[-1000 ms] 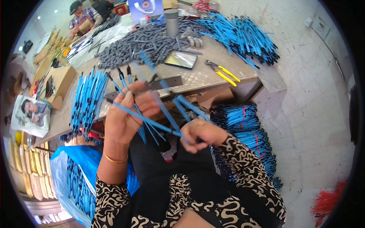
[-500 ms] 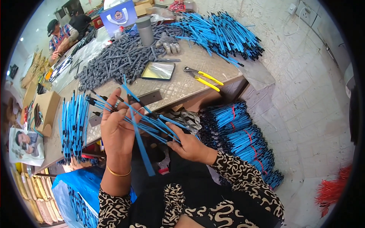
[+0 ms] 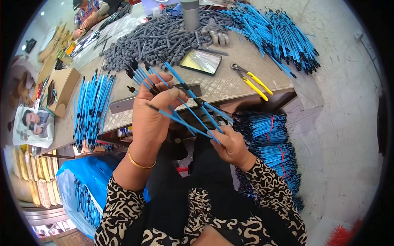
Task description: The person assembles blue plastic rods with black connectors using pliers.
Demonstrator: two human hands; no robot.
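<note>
Several thin blue rods with black ends [image 3: 175, 74] cross between my hands above the table's front edge. My left hand [image 3: 150, 115] is closed around a fan of them, its fingers curled and the black tips sticking out past the knuckles. Thumb and fingers of my right hand [image 3: 232, 148] pinch the near ends of some rods, lower and to the right. Just behind the left hand lies a grey metal bar [image 3: 123, 105] on the table. A row of similar blue rods [image 3: 92, 110] lies to the left, overhanging the edge.
Grey tubular pieces [image 3: 143, 47] are heaped behind, with a grey flask [image 3: 190, 17], a glove [image 3: 216, 33] and a shallow tin [image 3: 201, 62]. Yellow-handled nippers [image 3: 256, 85] lie right. Red-tied rod bundles [image 3: 269, 153] stack below; a blue bag [image 3: 92, 174] stands lower left. A co-worker [image 3: 91, 16] sits far left.
My left fingers, spread before, have curled in over the rods. The flat blue strip that hung toward my lap no longer hangs there. The whole view has shifted, with the table's things lying farther right.
</note>
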